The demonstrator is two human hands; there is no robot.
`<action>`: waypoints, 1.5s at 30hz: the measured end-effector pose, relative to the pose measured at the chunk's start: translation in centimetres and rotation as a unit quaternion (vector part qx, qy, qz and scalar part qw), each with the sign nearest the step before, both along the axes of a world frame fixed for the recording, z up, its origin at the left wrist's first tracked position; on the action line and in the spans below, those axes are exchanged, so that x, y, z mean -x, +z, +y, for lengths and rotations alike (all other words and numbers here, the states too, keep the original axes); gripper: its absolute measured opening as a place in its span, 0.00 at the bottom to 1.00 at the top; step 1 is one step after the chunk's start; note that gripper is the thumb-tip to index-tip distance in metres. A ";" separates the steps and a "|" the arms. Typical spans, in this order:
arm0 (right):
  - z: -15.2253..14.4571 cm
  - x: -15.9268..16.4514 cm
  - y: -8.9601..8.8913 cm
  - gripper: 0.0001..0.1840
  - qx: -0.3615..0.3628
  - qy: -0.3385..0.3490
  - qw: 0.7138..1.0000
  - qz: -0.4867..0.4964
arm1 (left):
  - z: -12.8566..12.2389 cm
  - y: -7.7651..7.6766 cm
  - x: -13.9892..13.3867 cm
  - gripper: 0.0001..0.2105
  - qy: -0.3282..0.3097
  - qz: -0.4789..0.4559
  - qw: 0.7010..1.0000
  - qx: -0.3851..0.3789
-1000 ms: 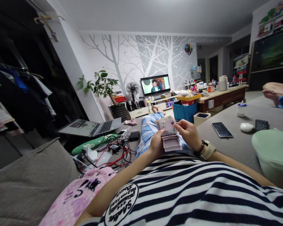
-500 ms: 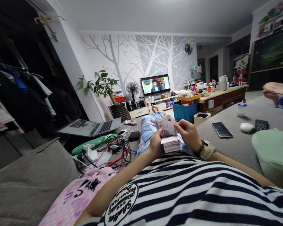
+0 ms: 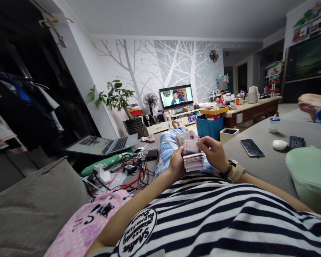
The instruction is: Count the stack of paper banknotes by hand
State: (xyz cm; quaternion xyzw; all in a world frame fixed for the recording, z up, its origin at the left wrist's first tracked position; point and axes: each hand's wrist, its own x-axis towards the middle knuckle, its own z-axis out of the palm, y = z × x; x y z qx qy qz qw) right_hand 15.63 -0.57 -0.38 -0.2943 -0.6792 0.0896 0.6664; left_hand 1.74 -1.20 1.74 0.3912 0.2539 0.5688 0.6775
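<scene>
A folded wad of banknotes rests in my left hand, whose fingers are closed round its left side. The upper notes stand up behind the fold, and their lower ends hang toward my body in a layered stack. My right hand pinches the right edge of an upper note between thumb and fingertips. A dark bracelet and a pale watch circle my right wrist. Beneath both hands lie my legs in blue checked trousers.
To the left, a laptop sits beside tangled cables and a pink cloth. A phone, a white mouse, a lidded cup and a green container are on the right. Another person's foot shows at the far right.
A note's printed face has turned down toward me over the fold, and the hanging ends look more fanned. Both hands stay nearly in place.
</scene>
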 end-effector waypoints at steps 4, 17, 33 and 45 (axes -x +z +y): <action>-0.3 0.1 0.1 0.11 0.008 0.003 1.000 0.003 | -0.1 0.0 0.0 0.15 -0.003 0.004 1.000 -0.002; -0.5 0.1 0.2 0.13 0.015 0.014 1.000 0.010 | -0.4 0.0 -0.1 0.15 0.002 0.017 0.999 -0.027; -0.5 0.2 0.3 0.15 0.027 0.020 0.999 0.010 | -0.5 0.0 -0.2 0.15 -0.005 0.012 1.000 -0.018; 0.2 -0.1 0.1 0.25 0.079 0.051 0.996 -0.002 | 0.2 -0.4 -0.1 0.17 -0.016 -0.010 1.000 0.019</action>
